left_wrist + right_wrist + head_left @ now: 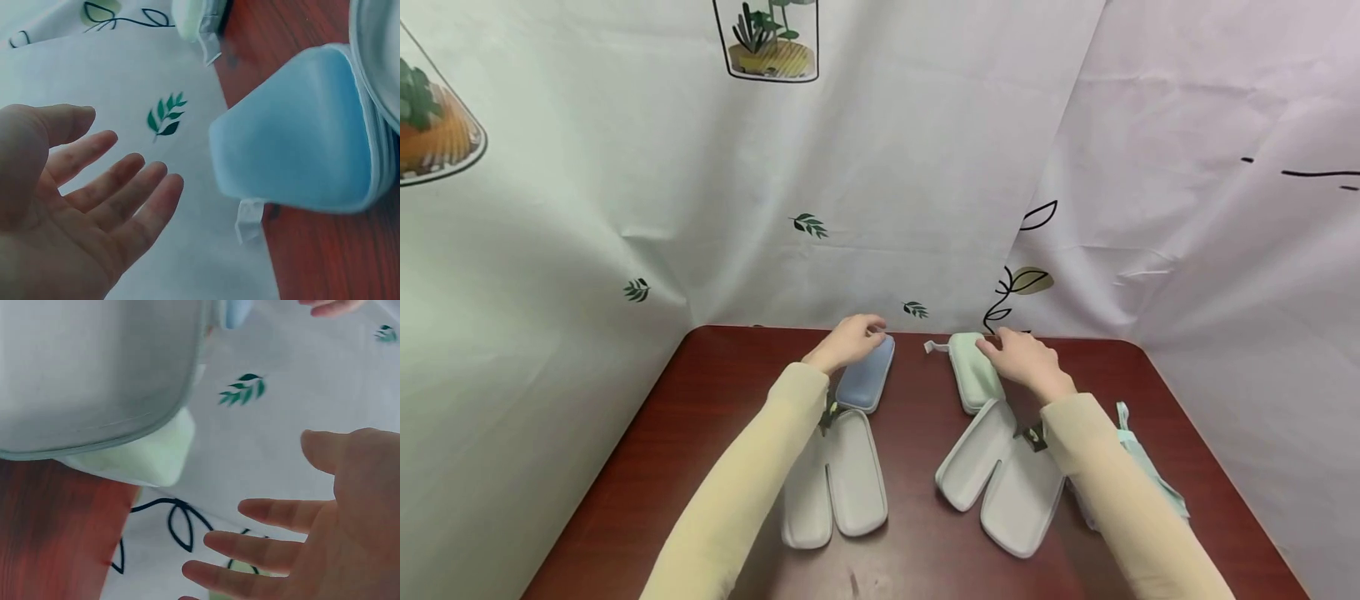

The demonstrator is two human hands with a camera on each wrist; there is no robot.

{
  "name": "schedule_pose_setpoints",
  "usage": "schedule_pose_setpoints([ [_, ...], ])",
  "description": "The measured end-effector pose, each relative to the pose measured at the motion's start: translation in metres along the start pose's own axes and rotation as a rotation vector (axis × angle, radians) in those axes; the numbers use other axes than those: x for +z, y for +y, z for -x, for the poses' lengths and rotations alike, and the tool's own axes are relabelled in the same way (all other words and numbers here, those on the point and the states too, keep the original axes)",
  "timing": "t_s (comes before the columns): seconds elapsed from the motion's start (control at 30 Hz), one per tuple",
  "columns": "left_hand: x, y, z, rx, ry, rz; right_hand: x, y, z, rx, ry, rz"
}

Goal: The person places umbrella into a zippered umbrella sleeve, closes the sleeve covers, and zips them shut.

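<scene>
My left hand (pixel 852 340) hovers beside the far end of a closed blue zip case (pixel 867 377), its fingers relaxed and holding nothing. In the left wrist view the hand (pixel 94 206) is apart from the blue case (pixel 294 134). Over the right edge of a closed pale green case (pixel 974 373) is my right hand (pixel 1024 360), fingers spread and bare of any object in the right wrist view. Nearer to me, an unfolded case (pixel 857 475) with a grey inside lies below the blue one. A second unfolded case (pixel 1022 504) lies below the green one.
A pale teal fabric item (pixel 1153 477) with a loop lies at the right, partly hidden by my right sleeve. The dark red table (pixel 917 550) ends at a white printed cloth (pixel 917 167) hanging behind it and along both sides.
</scene>
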State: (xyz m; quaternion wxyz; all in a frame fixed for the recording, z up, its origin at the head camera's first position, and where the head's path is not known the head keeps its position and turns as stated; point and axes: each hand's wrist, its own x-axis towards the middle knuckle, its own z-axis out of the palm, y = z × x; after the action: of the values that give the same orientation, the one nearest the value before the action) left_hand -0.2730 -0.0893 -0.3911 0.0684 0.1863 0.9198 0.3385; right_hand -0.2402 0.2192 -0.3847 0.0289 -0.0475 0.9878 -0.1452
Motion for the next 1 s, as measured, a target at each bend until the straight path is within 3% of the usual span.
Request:
schedule_pose_setpoints([
  [0.23,-0.014,-0.007,0.032,0.01,0.065,-0.04,-0.007,0.001,0.026,-0.021,0.007,-0.027],
  [0.6,-0.025,-0.03,0.092,-0.05,0.187,-0.108,-0.017,0.017,0.065,0.001,-0.008,-0.102],
  [0.77,-0.025,-0.042,0.125,-0.119,0.254,-0.154,-0.014,0.031,0.083,-0.021,0.016,-0.151],
  [0.87,-0.024,-0.046,0.143,-0.182,0.261,-0.163,-0.01,0.043,0.094,-0.036,0.035,-0.184],
  [1.0,-0.02,-0.049,0.166,-0.247,0.246,-0.159,-0.005,0.057,0.108,0.011,0.02,-0.194],
])
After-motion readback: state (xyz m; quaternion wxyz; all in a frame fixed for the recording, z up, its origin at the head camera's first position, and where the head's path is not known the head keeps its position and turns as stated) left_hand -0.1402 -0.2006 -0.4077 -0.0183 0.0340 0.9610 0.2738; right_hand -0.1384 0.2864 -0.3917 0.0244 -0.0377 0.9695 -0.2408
